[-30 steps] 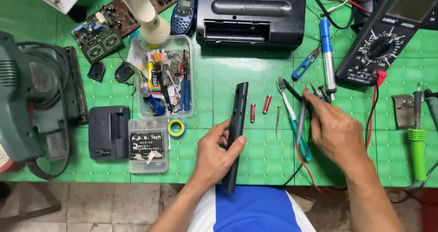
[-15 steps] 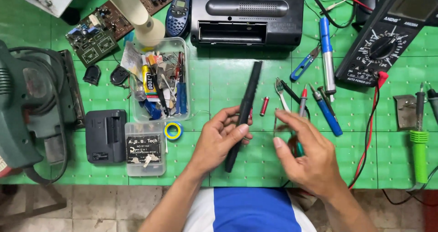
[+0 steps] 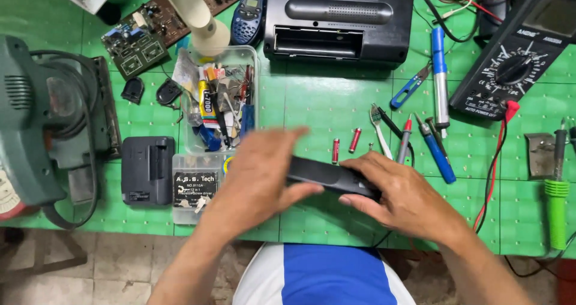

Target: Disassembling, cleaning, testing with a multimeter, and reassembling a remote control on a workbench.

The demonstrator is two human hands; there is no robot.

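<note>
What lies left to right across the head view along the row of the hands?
Black charger block → small clear parts box → left hand → long black device held in both hands → right hand → green-handled tool.

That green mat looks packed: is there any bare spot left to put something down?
Yes. The mat is bare between the radio and the hands, with the parts tray to one side and the pliers to the other. A smaller patch lies below the multimeter, left of the green-handled tool. The tool cluster around the blue pen is crowded.
</note>
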